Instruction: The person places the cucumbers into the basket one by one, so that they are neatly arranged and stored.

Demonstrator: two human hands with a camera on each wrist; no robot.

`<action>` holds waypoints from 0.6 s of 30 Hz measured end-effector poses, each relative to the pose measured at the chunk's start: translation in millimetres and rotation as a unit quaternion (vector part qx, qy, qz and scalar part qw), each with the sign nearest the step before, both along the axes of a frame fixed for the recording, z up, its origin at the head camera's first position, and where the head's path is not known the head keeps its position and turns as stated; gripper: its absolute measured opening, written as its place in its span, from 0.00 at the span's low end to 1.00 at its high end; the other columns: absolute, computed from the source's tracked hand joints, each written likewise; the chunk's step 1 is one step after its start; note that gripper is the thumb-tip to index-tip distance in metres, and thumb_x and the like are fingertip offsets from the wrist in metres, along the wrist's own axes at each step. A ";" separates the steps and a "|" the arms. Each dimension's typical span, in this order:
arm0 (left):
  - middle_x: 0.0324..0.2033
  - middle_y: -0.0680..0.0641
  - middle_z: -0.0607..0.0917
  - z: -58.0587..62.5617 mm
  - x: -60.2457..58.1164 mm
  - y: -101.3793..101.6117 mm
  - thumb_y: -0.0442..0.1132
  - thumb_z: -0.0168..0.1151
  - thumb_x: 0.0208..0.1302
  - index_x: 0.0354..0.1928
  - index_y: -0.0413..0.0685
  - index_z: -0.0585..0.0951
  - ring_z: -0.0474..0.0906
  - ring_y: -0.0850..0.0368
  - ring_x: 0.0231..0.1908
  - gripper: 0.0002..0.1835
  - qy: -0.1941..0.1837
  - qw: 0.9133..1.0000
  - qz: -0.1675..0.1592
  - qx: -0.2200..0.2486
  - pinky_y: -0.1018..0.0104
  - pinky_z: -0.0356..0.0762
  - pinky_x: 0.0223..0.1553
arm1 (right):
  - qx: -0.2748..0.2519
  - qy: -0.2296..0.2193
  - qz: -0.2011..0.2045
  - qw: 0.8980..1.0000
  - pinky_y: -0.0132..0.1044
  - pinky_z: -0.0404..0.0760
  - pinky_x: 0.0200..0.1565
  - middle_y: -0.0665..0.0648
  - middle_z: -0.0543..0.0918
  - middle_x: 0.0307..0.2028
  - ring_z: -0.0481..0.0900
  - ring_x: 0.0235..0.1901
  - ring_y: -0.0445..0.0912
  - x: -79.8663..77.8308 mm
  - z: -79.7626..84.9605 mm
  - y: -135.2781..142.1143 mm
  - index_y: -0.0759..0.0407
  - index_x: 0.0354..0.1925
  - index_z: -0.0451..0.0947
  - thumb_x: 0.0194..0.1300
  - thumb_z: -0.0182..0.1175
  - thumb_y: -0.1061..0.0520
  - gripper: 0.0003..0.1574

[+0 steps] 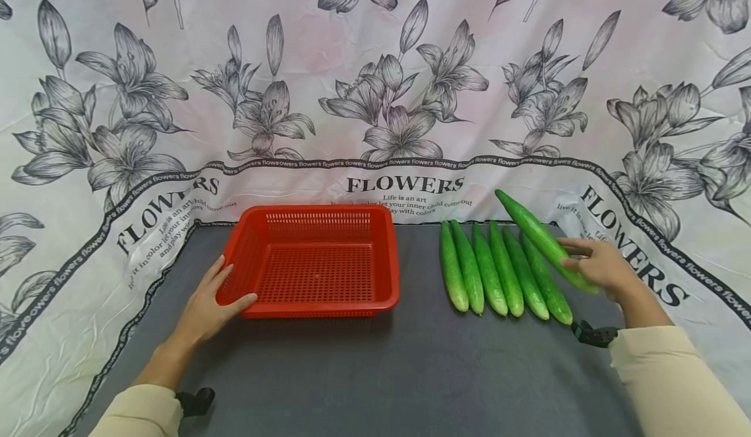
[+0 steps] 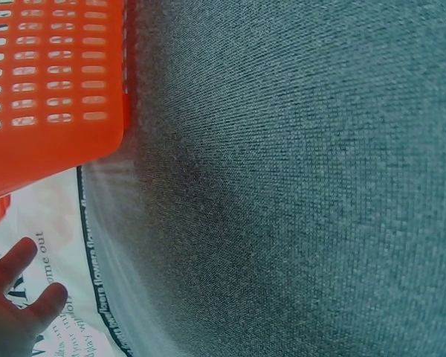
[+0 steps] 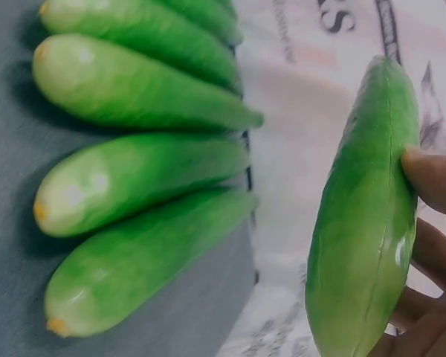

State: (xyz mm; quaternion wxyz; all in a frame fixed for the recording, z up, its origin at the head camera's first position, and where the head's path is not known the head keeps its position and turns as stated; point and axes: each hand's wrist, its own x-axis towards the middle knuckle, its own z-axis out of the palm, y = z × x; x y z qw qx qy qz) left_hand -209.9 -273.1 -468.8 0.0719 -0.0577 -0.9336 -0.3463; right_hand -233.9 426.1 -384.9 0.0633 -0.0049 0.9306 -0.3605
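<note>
Red basket (image 1: 317, 307): plastic, with slotted walls and floor, standing mouth up just to the right of the left hand and well to the left of the right hand
Basket's inside: slotted floor in view from wall to wall, with all seven cucumbers outside the rim
Left hand (image 1: 211, 300): thumb and fingers spread apart at the basket's left side, thumb by the near corner of the rim; I cannot tell for certain whether they touch the plastic
Right hand (image 1: 601, 267): pinching one cucumber between thumb and fingers
Held cucumber (image 1: 534, 228): lifted and tilted in the right hand, its narrow end pointing up, away and to the left of that hand, its thicker pale end lower, near the palm; a fine line runs along its skin in the right wrist view
Six cucumbers (image 1: 506, 271): side by side to the left of the right hand, between it and the basket, narrow ends pointing away, blunt pale ends towards the person
Grey surface (image 1: 422, 359): under the basket and the row, reaching below both hands
Flowered cloth (image 1: 305, 52): beyond both hands, printed with lilies and the word FLOWERS
Cream sleeves (image 1: 675, 378): behind each hand, around the forearms
</note>
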 end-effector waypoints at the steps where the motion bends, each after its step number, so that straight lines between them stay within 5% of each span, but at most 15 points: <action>1: 0.74 0.43 0.49 0.0 -0.1 0.1 0.61 0.65 0.58 0.73 0.39 0.59 0.53 0.34 0.66 0.49 0.001 1.000 -0.001 0.000 0.30 0.59 0.55 | -0.005 0.003 0.004 1.000 0.67 0.65 0.53 0.78 0.64 0.62 0.60 0.59 0.75 0.2 2.1 -2.4 0.69 0.70 0.57 0.69 0.58 0.54 0.39; 18: 0.74 0.43 0.50 -1.3 -1.4 2.3 0.61 0.65 0.57 0.73 0.40 0.59 0.53 0.34 0.66 0.49 0.005 1.000 0.001 -0.001 0.29 0.57 0.55 | -0.035 0.034 0.088 0.995 0.61 0.70 0.53 0.76 0.66 0.62 0.67 0.58 0.71 7.1 49.5 -54.5 0.66 0.69 0.62 0.70 0.58 0.58 0.34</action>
